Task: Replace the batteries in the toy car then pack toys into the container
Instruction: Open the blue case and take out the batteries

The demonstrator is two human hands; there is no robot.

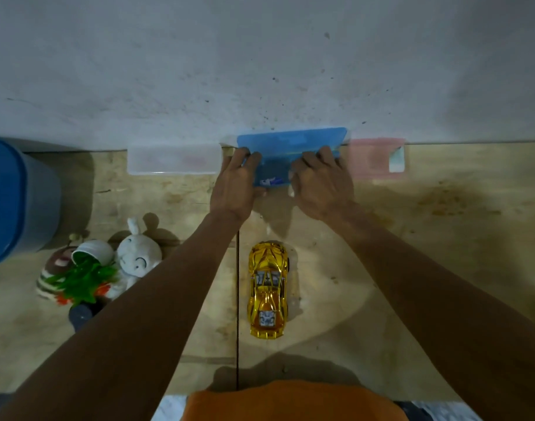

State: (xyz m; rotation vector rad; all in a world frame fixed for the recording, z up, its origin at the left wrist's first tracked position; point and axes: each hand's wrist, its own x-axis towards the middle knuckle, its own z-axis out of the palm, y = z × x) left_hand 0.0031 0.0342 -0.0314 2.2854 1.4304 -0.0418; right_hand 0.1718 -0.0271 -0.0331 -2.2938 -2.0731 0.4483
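Reaching to the middle of the frame, we hold a blue box (290, 141) with both hands at the far edge of the wooden table (442, 238), against the grey wall (260, 56). Our left hand (234, 183) grips its left side, the fingers curled over the edge. Our right hand (320, 185) grips its right side in the same way. The blue lid stands up behind the fingers; the picture is blurred there, so we cannot tell what lies inside.

Below the hands, at the lower centre of the frame, the yellow toy car (268, 289) rests on its wheels on the table, well apart from the box and touched by no hand.

Left of the blue box lies a clear box (172, 159), and right of it a pink box (377, 158), both along the wall. At the left edge of the frame stands a blue bin (14, 202). Near it, at the lower left, a white rabbit toy (138, 256) lies close together with a green plastic plant (84, 275) and a striped brown doll (52, 268).
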